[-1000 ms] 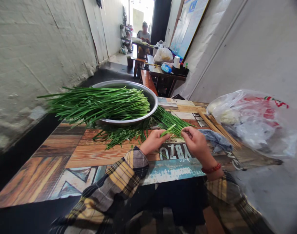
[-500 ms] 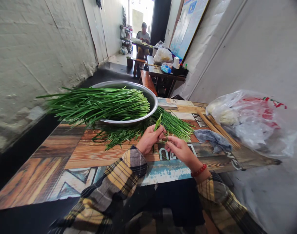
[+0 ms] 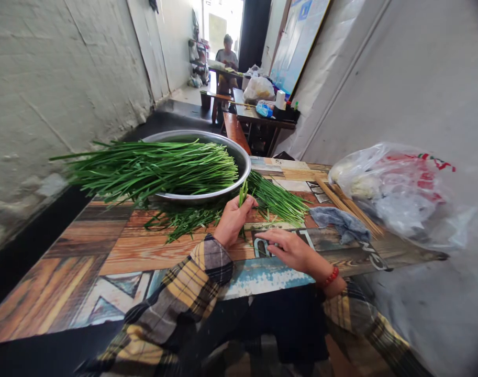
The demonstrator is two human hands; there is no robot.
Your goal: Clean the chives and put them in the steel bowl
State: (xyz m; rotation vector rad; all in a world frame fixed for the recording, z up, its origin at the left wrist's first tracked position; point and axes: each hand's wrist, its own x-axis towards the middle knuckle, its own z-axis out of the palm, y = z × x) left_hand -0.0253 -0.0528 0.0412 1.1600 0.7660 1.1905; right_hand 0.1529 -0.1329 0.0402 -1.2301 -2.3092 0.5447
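My left hand (image 3: 234, 220) is closed around a few garlic chives (image 3: 243, 192), whose green ends stick up above the fist. To its right, my right hand (image 3: 288, 247) hovers low over the table with fingers stretched out and nothing visible in them. Behind my left hand, a loose pile of chives (image 3: 281, 199) lies on the table, pale ends toward the right. A wide metal bowl (image 3: 244, 170) holds a big bunch of chives (image 3: 171, 167) that hangs over its left rim. Short chive scraps (image 3: 187, 222) lie in front of the bowl.
On the right of the patterned wooden table (image 3: 144, 251) are a grey cloth (image 3: 341, 222), several thin wooden sticks (image 3: 346, 204) and a clear plastic bag (image 3: 403, 193) with pale contents. Farther back, a person (image 3: 226, 55) sits behind another table (image 3: 244, 111) bearing bags.
My right hand has come away from my left hand, moving down and opening its fingers. The left hand keeps its hold on the chives. The view has shifted slightly.
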